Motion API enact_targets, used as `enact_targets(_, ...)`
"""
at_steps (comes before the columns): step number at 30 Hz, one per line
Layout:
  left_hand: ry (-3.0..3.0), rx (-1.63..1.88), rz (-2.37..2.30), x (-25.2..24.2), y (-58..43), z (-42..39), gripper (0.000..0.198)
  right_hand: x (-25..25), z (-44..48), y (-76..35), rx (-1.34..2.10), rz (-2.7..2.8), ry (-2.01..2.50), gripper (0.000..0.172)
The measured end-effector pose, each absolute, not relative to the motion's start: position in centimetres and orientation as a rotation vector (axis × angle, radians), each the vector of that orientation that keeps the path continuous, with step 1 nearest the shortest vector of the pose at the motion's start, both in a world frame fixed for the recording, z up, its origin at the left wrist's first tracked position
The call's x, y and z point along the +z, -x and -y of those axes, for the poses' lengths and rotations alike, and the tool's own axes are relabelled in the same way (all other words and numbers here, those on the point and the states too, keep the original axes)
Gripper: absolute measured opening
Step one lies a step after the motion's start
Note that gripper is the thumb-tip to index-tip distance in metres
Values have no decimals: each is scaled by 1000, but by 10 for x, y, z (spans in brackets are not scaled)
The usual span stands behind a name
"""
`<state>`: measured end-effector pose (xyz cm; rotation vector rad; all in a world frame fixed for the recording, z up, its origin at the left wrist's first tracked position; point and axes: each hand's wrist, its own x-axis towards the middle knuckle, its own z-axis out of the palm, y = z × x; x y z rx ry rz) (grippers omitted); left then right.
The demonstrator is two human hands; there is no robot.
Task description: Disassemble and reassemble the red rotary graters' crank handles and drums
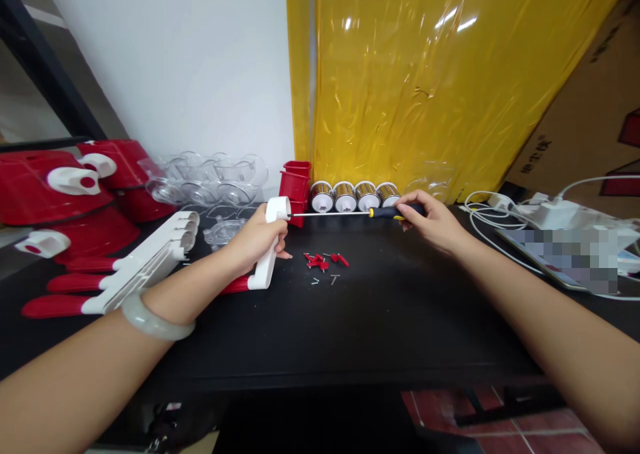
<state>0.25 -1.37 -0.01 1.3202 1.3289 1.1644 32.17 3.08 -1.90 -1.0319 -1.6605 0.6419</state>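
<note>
My left hand (261,238) is wrapped round a white plastic crank-like part (266,269) with a red handle (235,285), holding it upright above the black table. In my right hand (425,219) is a long screwdriver (333,214) with a black and yellow grip, held level. Its tip meets the round upper end of the white part; whether it sits in a screw there cannot be made out. Below, on the tabletop, lie small red plastic pieces (320,262) and a few loose screws (335,279).
Several white parts with red handles (145,261) lie at the left, near red housings (45,194). Behind stand clear plastic parts (210,177), red hoppers (295,184) and metal grater drums (345,196). A tablet (545,257) and white cables (480,214) occupy the right side.
</note>
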Motion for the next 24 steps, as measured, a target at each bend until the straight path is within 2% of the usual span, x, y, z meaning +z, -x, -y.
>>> enact_targets(7, -1302, 1127, -1334, -2, -5, 15, 42, -20, -36, -325, 691, 1544, 920, 48)
enact_targets(14, -1257, 1119, -1342, -4, -2, 11, 42, -19, -30, -323, 803, 1691, 1203, 64)
enact_targets(20, -1247, 1080, -1344, -3, -3, 13, 40, -11, -26, -324, 619, 1743, 1229, 58)
enact_targets(24, -1230, 1083, -1328, -1, -4, 15, 40, -10, -27, -326, 532, 1751, 1114, 45)
